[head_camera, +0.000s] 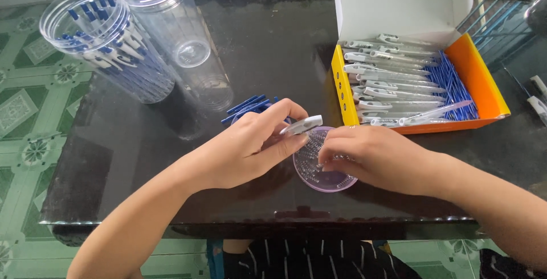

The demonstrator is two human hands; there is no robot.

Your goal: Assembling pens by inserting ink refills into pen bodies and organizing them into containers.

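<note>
Pen barrel (302,125) pinched in my left hand (256,145), at ten o'clock from my right hand (370,156), whose fingers dip into the small purple dish (322,179), picking at springs.

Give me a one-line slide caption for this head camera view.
Left hand holds a white pen part while right hand reaches into a small purple dish.

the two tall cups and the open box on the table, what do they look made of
Tall cups: clear, glossy plastic by the look; the pens inside and the tabletop show through. Open box: thin card, probably, matte white inside, orange and yellow flaps folded with sharp creases.
</note>
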